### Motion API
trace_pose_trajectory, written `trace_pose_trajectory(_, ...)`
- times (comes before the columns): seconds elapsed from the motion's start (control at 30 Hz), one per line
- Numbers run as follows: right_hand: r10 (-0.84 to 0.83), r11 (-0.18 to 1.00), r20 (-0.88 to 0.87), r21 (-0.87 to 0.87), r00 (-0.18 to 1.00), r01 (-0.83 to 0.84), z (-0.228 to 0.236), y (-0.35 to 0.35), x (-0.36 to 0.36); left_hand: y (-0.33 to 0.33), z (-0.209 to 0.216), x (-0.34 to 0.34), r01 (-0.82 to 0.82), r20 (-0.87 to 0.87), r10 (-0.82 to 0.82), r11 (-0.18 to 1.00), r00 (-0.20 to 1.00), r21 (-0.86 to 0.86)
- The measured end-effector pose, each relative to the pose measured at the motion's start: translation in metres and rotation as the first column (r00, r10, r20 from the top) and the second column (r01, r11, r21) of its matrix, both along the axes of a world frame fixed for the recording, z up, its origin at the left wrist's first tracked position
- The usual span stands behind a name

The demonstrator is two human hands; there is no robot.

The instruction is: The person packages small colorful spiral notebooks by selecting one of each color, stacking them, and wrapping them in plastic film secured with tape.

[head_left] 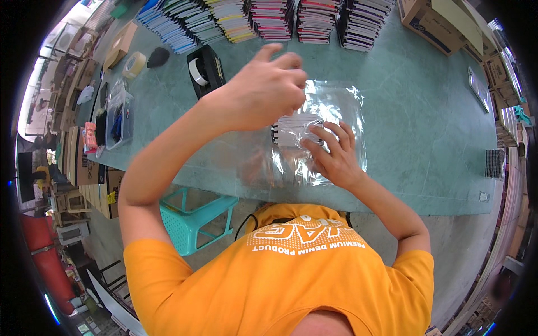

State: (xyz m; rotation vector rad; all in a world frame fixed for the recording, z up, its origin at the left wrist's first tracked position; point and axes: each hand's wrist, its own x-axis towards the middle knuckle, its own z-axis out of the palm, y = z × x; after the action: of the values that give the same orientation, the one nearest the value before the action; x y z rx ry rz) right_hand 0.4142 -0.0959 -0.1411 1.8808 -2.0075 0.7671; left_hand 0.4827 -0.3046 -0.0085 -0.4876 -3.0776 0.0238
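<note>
A clear plastic sheet or bag (350,103) lies on the green table in front of me, shiny with reflections. On or inside it sits a small grey-white block (292,134), dark and notched along its left end; I cannot make out its kind. My right hand (335,157) rests on the block's right part, fingers spread, pressing on it. Raised over the far left part of the plastic is my left hand (266,87), fingers bent but apart, thumb hidden. Nothing shows in it. A black tape dispenser (206,70) with a white roll stands beyond my left forearm.
Rows of thin stacked pieces (272,22), banded by colour, line the far edge. A tape roll (134,65), a dark lump (158,57) and a clear plastic bin (119,117) stand left. Cardboard boxes (437,25) are far right; a turquoise stool (196,221) stands below the table.
</note>
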Motion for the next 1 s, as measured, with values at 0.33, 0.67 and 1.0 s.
trace_pose_trajectory(0.33, 0.133, 0.991, 0.129, -0.050, 0.983, -0.128, -0.010, -0.005, -0.018, 0.001, -0.047, 0.054, -0.158, -0.106, 0.499, 0.458, 0.860, 0.875)
trace_pose_trajectory(0.67, 0.204, 0.978, 0.250, -0.015, 0.946, -0.207, 0.009, -0.016, -0.020, 0.051, -0.133, 0.061, -0.089, -0.531, 0.511, 0.772, 0.676, 0.630)
trace_pose_trajectory(1.0, 0.089, 0.995, 0.398, -0.078, 0.913, -0.063, 0.005, -0.031, -0.013, 0.045, -0.119, 0.081, -0.218, -0.304, 0.517, 0.723, 0.800, 0.656)
